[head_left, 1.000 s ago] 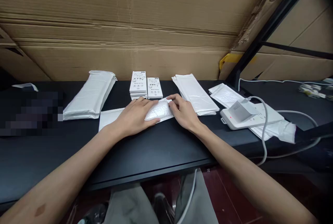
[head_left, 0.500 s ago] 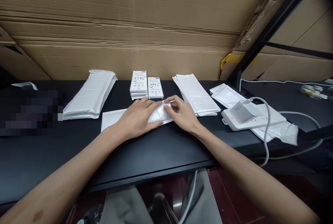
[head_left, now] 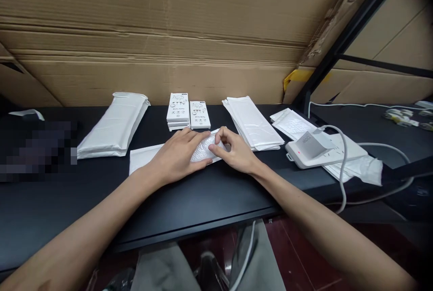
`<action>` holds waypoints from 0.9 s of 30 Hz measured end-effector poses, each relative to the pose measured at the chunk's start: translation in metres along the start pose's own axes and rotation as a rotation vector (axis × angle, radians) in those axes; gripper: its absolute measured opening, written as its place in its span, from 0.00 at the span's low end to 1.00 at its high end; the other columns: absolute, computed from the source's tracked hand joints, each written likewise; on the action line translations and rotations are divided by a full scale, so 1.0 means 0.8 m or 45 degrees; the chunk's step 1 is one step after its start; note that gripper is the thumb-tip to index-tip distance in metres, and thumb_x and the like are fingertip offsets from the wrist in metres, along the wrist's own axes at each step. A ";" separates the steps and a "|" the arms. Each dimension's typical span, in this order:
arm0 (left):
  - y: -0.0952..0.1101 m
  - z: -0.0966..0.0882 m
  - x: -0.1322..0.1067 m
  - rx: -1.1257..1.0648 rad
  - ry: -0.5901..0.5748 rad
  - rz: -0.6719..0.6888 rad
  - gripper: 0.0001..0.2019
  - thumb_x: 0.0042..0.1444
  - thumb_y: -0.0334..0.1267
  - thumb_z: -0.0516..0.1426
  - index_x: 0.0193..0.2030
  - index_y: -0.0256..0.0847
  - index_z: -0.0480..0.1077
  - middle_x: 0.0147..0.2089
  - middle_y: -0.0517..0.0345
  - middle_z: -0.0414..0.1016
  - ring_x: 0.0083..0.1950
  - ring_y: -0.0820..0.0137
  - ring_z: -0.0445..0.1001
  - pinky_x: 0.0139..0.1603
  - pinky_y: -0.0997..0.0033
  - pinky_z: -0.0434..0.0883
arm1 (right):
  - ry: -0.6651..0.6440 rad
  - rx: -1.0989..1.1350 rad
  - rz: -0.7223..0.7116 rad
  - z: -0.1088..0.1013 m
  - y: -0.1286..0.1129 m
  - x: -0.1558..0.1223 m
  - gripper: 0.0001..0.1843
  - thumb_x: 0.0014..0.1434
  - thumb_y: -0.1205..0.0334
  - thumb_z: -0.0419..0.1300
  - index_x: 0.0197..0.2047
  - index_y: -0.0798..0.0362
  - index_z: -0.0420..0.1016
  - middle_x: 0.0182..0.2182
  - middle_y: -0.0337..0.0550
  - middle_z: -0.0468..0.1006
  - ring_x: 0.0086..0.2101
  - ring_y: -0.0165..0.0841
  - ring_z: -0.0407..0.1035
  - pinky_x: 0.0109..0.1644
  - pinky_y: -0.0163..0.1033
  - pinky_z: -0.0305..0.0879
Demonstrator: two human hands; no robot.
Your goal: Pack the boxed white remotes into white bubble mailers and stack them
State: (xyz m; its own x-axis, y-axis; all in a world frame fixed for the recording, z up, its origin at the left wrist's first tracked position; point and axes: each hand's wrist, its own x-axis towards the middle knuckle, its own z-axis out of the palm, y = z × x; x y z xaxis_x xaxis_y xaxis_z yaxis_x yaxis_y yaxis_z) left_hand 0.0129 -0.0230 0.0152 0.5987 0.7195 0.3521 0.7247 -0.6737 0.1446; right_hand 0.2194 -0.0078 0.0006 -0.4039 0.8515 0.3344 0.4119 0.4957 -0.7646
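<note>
"Hello Kitty" in small print on the fronts of white boxes (head_left: pixel 177 111), in a stack and a single box (head_left: pixel 200 115) side by side on the table (head_left: pixel 101 200), just beyond the left grip (head_left: pixel 179 158) and right grip (head_left: pixel 235 153). Beneath those words, rows of tiny icons, too small to read. Well right of the right grip, on a gray tag (head_left: pixel 311 144) lying over a white power strip (head_left: pixel 341 153), dark capitals, apparently "MOZI", though slanted and not fully certain.

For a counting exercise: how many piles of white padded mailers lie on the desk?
3: the left pile, the centre pile and the right pile, under the power strip.
</note>
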 end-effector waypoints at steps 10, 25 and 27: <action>0.003 -0.002 0.000 -0.046 0.019 0.001 0.27 0.59 0.47 0.58 0.62 0.36 0.63 0.49 0.47 0.75 0.51 0.59 0.70 0.52 0.59 0.68 | -0.138 0.042 -0.025 -0.003 -0.006 -0.001 0.08 0.54 0.63 0.58 0.33 0.49 0.60 0.29 0.32 0.64 0.29 0.28 0.57 0.35 0.35 0.53; 0.006 -0.004 0.001 -0.069 -0.033 -0.029 0.25 0.60 0.50 0.56 0.61 0.39 0.64 0.50 0.49 0.75 0.50 0.59 0.71 0.53 0.60 0.67 | -0.175 0.091 -0.030 -0.004 -0.006 -0.003 0.05 0.53 0.66 0.55 0.35 0.48 0.64 0.31 0.33 0.67 0.28 0.29 0.57 0.34 0.36 0.55; 0.007 -0.005 0.001 -0.068 -0.046 -0.036 0.26 0.60 0.50 0.56 0.61 0.39 0.64 0.49 0.49 0.75 0.49 0.59 0.71 0.52 0.61 0.68 | -0.138 0.080 -0.025 -0.004 -0.005 -0.002 0.05 0.54 0.65 0.55 0.37 0.48 0.65 0.31 0.32 0.67 0.28 0.28 0.57 0.33 0.35 0.54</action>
State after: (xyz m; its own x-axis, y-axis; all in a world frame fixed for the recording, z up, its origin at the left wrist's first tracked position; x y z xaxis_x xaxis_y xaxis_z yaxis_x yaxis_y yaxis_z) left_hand 0.0162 -0.0269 0.0202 0.5911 0.7432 0.3135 0.7227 -0.6606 0.2034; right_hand 0.2206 -0.0105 0.0048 -0.4988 0.8164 0.2910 0.3522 0.4977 -0.7926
